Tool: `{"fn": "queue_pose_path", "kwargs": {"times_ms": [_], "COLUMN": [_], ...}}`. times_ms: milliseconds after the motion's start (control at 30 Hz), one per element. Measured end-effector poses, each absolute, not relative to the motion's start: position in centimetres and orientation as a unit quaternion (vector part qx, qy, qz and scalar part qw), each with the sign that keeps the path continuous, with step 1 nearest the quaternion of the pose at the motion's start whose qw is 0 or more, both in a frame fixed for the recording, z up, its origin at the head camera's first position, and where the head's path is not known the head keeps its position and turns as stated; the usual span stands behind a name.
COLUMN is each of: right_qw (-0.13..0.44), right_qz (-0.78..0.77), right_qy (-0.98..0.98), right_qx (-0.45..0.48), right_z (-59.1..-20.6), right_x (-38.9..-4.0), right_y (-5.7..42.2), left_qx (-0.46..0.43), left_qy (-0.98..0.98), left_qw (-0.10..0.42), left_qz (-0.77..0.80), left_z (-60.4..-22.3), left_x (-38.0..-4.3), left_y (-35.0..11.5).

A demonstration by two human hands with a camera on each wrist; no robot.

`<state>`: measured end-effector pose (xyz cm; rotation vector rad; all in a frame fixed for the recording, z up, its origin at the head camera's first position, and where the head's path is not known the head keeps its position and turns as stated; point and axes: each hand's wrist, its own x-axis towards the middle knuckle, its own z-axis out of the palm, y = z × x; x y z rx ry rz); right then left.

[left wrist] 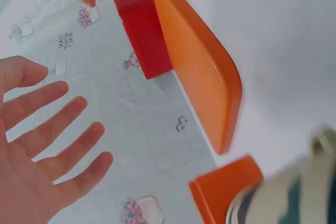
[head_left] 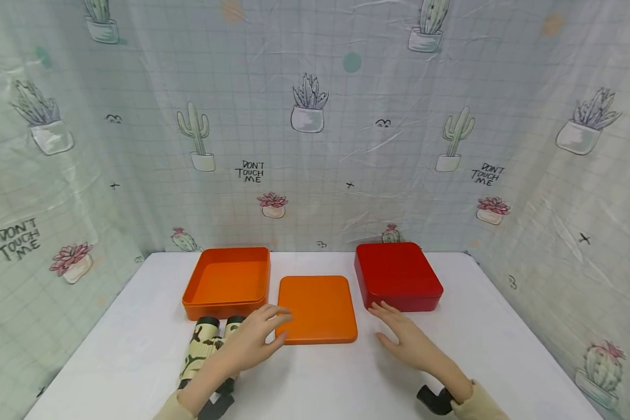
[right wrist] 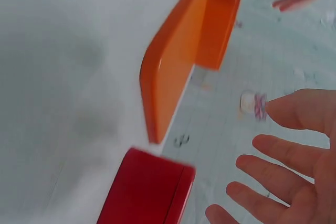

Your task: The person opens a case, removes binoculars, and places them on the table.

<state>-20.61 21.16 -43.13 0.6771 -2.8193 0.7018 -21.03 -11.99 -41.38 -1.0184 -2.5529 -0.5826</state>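
Observation:
My left hand (head_left: 254, 341) hovers over the table with its fingers spread and nothing in them. Beneath and beside it lies a pair of camouflage binoculars (head_left: 201, 347), partly hidden by my hand and forearm. An orange box (head_left: 226, 311), uncovered with its inside showing, stands just behind the binoculars. Between my hands an orange lid (head_left: 317, 309) rests flat on the table. My right hand (head_left: 406, 341), also with loose, spread fingers and holding nothing, is close to the front left corner of a covered red box (head_left: 399, 271).
The white table (head_left: 320, 385) carries all these things. A patterned curtain (head_left: 346, 151) with cactus drawings encloses its back and sides. Black straps (head_left: 434, 400) sit at my wrists.

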Motion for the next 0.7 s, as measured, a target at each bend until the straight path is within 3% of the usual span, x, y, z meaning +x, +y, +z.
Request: {"fn": "queue_pose_path", "kwargs": {"times_ms": [167,500,700], "right_qw": [0.094,0.107,0.104], "right_qz": [0.279,0.349,0.373], "right_qy": [-0.937,-0.917,-0.917], "right_qx": [0.189,0.157,0.091], "right_z": [-43.2,-42.5,-42.3], "right_x": [-21.1,-22.4,-23.6], "right_y": [24.2,28.9,30.6], "left_qx": [-0.34,-0.312,-0.266], "left_qy": [-0.876,-0.836,-0.788], "left_qw": [0.087,0.064,-0.01], "left_qz": [-0.332,-0.447,-0.555], "left_z": [-41.3,-42.1,-42.7], "left_x": [-22.0,-24.3,-25.8], "left_y": [-10.7,-8.6,-6.9]}}
